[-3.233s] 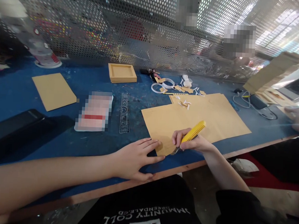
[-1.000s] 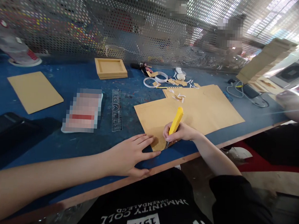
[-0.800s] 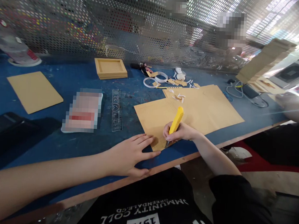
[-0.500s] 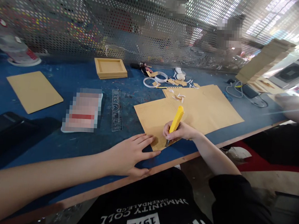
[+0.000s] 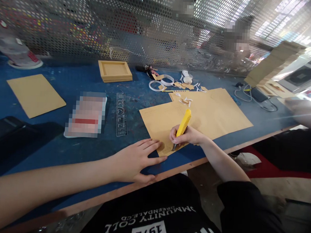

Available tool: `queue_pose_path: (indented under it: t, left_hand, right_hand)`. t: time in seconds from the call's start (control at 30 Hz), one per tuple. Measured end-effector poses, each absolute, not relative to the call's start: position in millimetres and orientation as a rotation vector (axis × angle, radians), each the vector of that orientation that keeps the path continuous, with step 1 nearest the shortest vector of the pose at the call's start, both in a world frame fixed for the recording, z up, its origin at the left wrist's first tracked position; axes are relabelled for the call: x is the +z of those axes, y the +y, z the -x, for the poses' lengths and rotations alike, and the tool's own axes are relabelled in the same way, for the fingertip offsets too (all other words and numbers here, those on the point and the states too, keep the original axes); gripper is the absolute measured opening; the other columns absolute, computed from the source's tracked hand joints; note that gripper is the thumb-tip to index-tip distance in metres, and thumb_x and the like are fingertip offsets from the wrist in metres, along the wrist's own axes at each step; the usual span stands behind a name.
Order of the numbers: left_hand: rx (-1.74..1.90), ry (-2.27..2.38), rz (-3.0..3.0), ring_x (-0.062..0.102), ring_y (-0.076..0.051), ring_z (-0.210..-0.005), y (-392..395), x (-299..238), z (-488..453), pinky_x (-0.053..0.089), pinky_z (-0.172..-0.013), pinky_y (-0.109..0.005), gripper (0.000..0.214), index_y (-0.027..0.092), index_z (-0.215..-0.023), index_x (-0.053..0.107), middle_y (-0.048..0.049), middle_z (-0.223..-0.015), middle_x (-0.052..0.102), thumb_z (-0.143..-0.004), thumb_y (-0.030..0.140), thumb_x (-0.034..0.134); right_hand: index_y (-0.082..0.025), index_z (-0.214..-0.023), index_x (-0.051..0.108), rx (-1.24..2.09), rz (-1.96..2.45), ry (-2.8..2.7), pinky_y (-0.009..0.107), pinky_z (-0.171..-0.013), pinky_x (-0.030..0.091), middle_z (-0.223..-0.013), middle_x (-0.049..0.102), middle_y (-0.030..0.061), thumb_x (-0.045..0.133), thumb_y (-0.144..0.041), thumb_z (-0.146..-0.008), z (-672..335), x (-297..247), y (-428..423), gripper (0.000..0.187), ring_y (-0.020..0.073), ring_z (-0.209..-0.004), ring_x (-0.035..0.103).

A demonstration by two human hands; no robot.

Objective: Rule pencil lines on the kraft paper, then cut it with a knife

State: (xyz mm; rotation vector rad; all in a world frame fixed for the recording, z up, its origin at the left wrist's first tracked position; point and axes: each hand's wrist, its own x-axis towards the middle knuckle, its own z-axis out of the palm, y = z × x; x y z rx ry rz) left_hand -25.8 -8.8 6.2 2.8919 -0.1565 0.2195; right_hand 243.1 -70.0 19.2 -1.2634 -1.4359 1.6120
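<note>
My right hand (image 5: 184,134) grips a yellow utility knife (image 5: 183,122), its handle tilted up and its blade pointing down at the near left corner of a tan sheet of board (image 5: 197,115). The blade tip appears to touch the sheet. My left hand (image 5: 140,159) lies flat with fingers spread, fingertips on the left edge of that same corner and the thumb near the table's front edge. Small offcuts (image 5: 186,100) lie on the sheet's far part. Left of the sheet is a clear plastic ruler (image 5: 122,114).
A phone (image 5: 85,116), a tan panel (image 5: 36,95) and a dark object (image 5: 6,133) lie at left. Farther back are a shallow tray-like frame (image 5: 115,72), white tape rings (image 5: 157,85) and scraps. A cable (image 5: 263,103) and another person's arm (image 5: 305,112) are at right. Perforated metal (image 5: 97,33) borders the back.
The knife and my right hand have shifted very slightly to the left. My left hand and the sheet stay where they were.
</note>
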Motion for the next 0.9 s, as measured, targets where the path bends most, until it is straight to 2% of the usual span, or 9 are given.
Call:
queue_pose_path:
  t: [0.4,0.57,0.63,0.77,0.83,0.9]
  left_hand:
    - [0.256,-0.161,-2.883,0.04,-0.038,-0.132,-8,5,27,0.034,-0.107,-0.053,0.06,0.025,-0.139,0.049,-0.0182,-0.144,0.041,-0.086,0.05,0.061]
    - [0.275,-0.143,-2.863,0.044,-0.036,-0.13,-7,4,25,0.036,-0.106,-0.051,0.057,0.019,-0.138,0.048,-0.02,-0.141,0.044,-0.089,0.047,0.057]
    - [0.307,-0.072,-2.83,0.046,-0.032,-0.128,-6,2,23,0.038,-0.106,-0.046,0.051,0.013,-0.134,0.049,-0.0194,-0.137,0.049,-0.092,0.042,0.055]
    - [0.428,0.083,-2.79,0.048,-0.028,-0.126,-6,-2,20,0.04,-0.105,-0.041,0.037,0.011,-0.122,0.056,-0.0173,-0.132,0.052,-0.09,0.03,0.056]
    - [0.501,0.103,-2.833,0.051,-0.027,-0.123,-5,-4,20,0.042,-0.104,-0.039,0.033,0.011,-0.118,0.057,-0.0161,-0.128,0.054,-0.09,0.028,0.057]
    - [0.604,0.06,-2.936,0.055,-0.025,-0.118,-4,-3,19,0.046,-0.099,-0.037,0.03,0.011,-0.115,0.058,-0.0149,-0.122,0.058,-0.09,0.029,0.057]
  right_hand:
    - [-0.014,-0.072,0.061,1.632,1.266,-1.395,0.019,-0.051,0.044,-0.072,0.059,-0.0008,0.075,-0.023,-0.072,-247,16,-70,0.017,0.0088,-0.059,0.052]
    - [-0.015,-0.07,0.055,1.703,1.14,-1.177,0.014,-0.038,0.028,-0.068,0.06,-0.0012,0.069,-0.027,-0.071,-251,7,-67,0.019,0.0039,-0.045,0.041]
    - [-0.015,-0.069,0.053,1.715,1.1,-1.117,0.014,-0.038,0.028,-0.068,0.06,-0.0005,0.067,-0.027,-0.071,-252,5,-67,0.018,0.0038,-0.045,0.041]
    - [-0.017,-0.069,0.052,1.828,1.053,-0.986,0.017,-0.052,0.045,-0.075,0.064,0.0034,0.062,-0.028,-0.077,-253,10,-69,0.017,0.0089,-0.058,0.055]
    - [-0.016,-0.068,0.054,1.917,0.988,-0.911,0.026,-0.069,0.054,-0.087,0.066,0.008,0.058,-0.032,-0.081,-255,14,-72,0.021,0.0151,-0.076,0.063]
    - [-0.015,-0.068,0.056,1.97,0.906,-0.851,0.04,-0.085,0.055,-0.098,0.066,0.0109,0.056,-0.035,-0.084,-256,18,-75,0.025,0.0218,-0.095,0.063]
